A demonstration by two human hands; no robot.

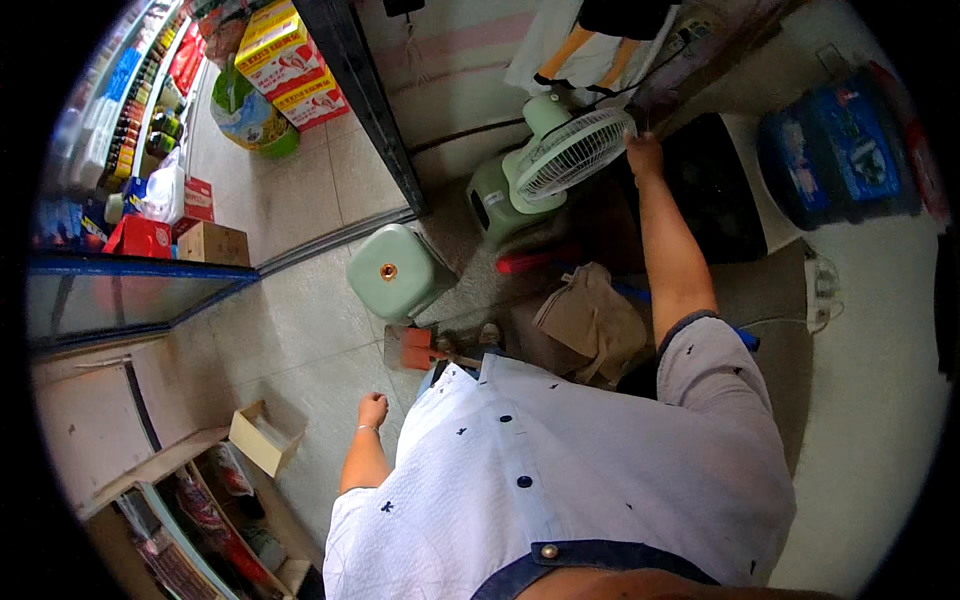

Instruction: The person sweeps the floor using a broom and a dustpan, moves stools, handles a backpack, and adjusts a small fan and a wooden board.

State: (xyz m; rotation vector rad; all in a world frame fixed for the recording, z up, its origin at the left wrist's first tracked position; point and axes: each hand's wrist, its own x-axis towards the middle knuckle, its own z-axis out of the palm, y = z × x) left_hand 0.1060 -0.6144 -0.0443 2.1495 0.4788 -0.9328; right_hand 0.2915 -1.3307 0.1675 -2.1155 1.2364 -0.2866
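Note:
My right arm reaches forward, and my right hand (646, 157) is at the right rim of a pale green electric fan (575, 155), its curled fingers against the wire guard. The fingertips are partly hidden. The fan stands tilted on a green boxy base (490, 200). Low at my left side, my left hand (373, 408) is curled into a loose fist with a thin bracelet at the wrist, and no object shows in it. Between the left hand and the fan are a pale green square stool (393, 272) and a dustpan with an orange part (417, 345).
A glass door frame (370, 110) stands at the front left, with stocked shelves (130, 110) and stacked cartons (290, 70) beyond. A large blue water bottle (840, 150) is at the right, by a black-fronted box (710, 185). A brown cloth bag (595, 320) lies before me; a small open carton (262, 440) is at left.

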